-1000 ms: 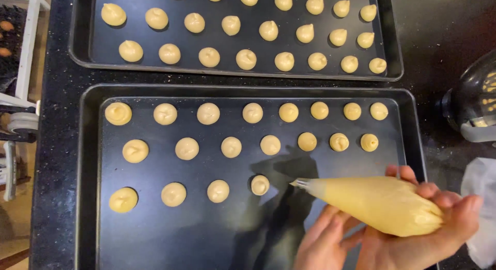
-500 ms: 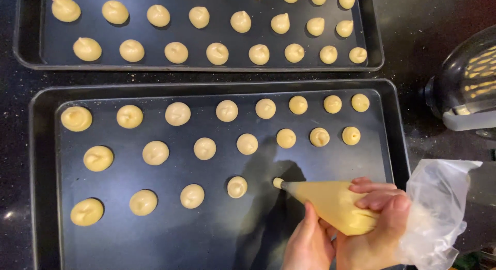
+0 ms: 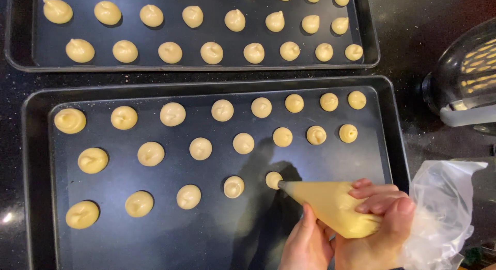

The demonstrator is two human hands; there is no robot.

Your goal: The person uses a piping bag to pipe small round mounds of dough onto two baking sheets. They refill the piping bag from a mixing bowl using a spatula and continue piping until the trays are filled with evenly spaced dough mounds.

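Observation:
My right hand grips a clear piping bag full of pale yellow batter. My left hand steadies the bag from below with its fingers. The bag's tip touches a small mound of batter on the near dark baking tray. That mound ends the tray's third row, to the right of another mound. Several round mounds sit in rows on the tray. The bag's loose plastic end bunches out to the right of my right hand.
A second dark tray behind the near one holds several rows of batter mounds. A glass vessel with a white rim stands at the right on the black speckled counter. The near tray's lower right part is bare.
The bag's tip has moved right from the earlier mound and come down on the tray, where a new small mound now forms. The view has shifted so the trays sit further left and higher.

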